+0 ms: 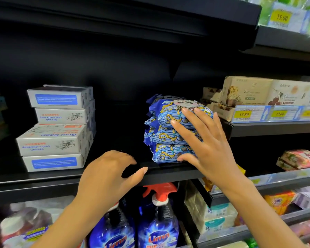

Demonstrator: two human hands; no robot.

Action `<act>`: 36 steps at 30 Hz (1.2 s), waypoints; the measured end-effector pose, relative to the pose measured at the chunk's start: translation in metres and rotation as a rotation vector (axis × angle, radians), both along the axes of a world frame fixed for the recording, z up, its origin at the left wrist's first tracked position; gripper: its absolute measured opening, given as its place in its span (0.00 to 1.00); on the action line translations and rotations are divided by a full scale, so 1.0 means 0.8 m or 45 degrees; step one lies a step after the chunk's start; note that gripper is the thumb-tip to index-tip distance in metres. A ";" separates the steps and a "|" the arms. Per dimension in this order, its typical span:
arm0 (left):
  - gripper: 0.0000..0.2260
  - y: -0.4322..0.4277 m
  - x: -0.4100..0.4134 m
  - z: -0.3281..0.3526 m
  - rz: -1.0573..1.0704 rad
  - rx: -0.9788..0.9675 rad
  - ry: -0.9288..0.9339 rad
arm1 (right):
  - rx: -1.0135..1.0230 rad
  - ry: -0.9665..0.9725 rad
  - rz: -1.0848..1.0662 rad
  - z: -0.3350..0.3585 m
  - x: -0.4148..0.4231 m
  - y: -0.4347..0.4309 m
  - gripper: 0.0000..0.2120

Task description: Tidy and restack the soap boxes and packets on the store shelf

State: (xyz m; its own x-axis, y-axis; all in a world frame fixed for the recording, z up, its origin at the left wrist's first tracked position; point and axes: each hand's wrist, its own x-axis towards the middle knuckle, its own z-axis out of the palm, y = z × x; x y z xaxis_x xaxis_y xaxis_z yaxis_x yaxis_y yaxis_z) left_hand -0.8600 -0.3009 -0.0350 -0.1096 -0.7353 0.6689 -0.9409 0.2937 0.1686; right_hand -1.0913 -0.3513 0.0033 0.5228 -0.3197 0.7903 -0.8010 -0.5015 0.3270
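Observation:
A stack of several white goat-milk soap boxes [57, 127] stands at the left of the black shelf [168, 171], the boxes slightly askew. Three blue patterned soap packets [166, 129] are piled in the middle of the shelf. My right hand [202, 142] lies flat against the right front of that pile, fingers spread and straight, the thumb low by the bottom packet. My left hand [109, 174] hovers at the shelf's front edge between the two stacks, fingers loosely bent, holding nothing.
Beige boxed goods [247, 92] with yellow price tags [243, 114] fill the neighbouring shelf on the right. Pink packets [299, 159] lie lower right. Blue spray bottles with red triggers [157, 221] stand on the shelf below. The shelf above overhangs closely.

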 end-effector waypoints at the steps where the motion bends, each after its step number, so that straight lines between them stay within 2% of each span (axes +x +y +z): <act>1: 0.21 0.000 0.000 0.000 -0.002 -0.008 -0.004 | 0.000 0.000 0.005 0.000 0.001 -0.001 0.48; 11: 0.21 -0.002 0.001 -0.003 -0.015 -0.012 -0.009 | -0.007 -0.002 -0.012 0.003 0.009 -0.019 0.46; 17: 0.25 -0.002 0.001 -0.001 -0.009 0.023 0.029 | -0.013 0.007 -0.019 0.003 0.009 -0.022 0.47; 20: 0.22 0.001 0.001 0.000 -0.025 0.021 0.036 | 0.005 0.032 -0.049 0.004 0.008 -0.016 0.46; 23: 0.17 0.003 0.002 -0.001 -0.036 -0.032 0.038 | 0.002 -0.037 0.003 -0.003 0.018 0.000 0.36; 25: 0.19 0.009 0.007 -0.002 -0.034 -0.097 0.036 | 0.026 -0.099 0.160 -0.014 0.037 0.015 0.25; 27: 0.21 0.016 0.014 -0.005 -0.017 -0.171 0.021 | 0.130 -0.112 0.313 -0.028 0.060 0.027 0.19; 31: 0.20 0.027 0.035 -0.014 0.035 -0.261 0.018 | 0.310 -0.048 0.317 -0.045 0.098 0.040 0.15; 36: 0.18 0.040 0.068 -0.028 0.063 -0.355 0.039 | 0.464 -0.084 0.266 -0.057 0.131 0.055 0.12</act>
